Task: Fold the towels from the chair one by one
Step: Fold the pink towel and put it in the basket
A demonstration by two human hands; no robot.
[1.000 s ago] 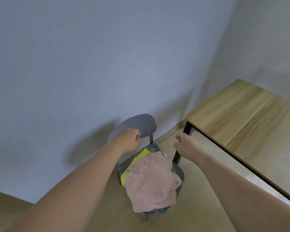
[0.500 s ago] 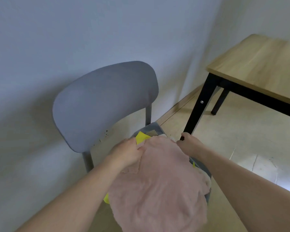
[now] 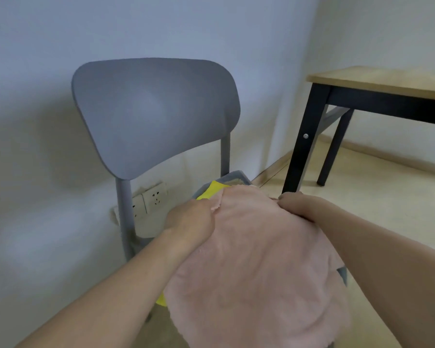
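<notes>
A pink towel (image 3: pixel 256 267) lies on top of the pile on the grey chair (image 3: pixel 156 109). My left hand (image 3: pixel 190 221) pinches its far left corner. My right hand (image 3: pixel 299 204) grips its far right corner. Under the pink towel a yellow towel (image 3: pixel 211 190) shows at the back and again at the left edge. A beige towel (image 3: pixel 234 182) peeks out at the back of the seat. Most of the seat is hidden by the pile.
A wooden table with black legs (image 3: pixel 377 81) stands to the right, its near leg (image 3: pixel 303 146) close to the chair. A wall socket (image 3: pixel 151 198) sits behind the chair. Pale floor (image 3: pixel 374 197) stretches to the right.
My view has dropped and moved close to the chair. Both hands went from hovering above the pile to closing on the pink towel's far corners.
</notes>
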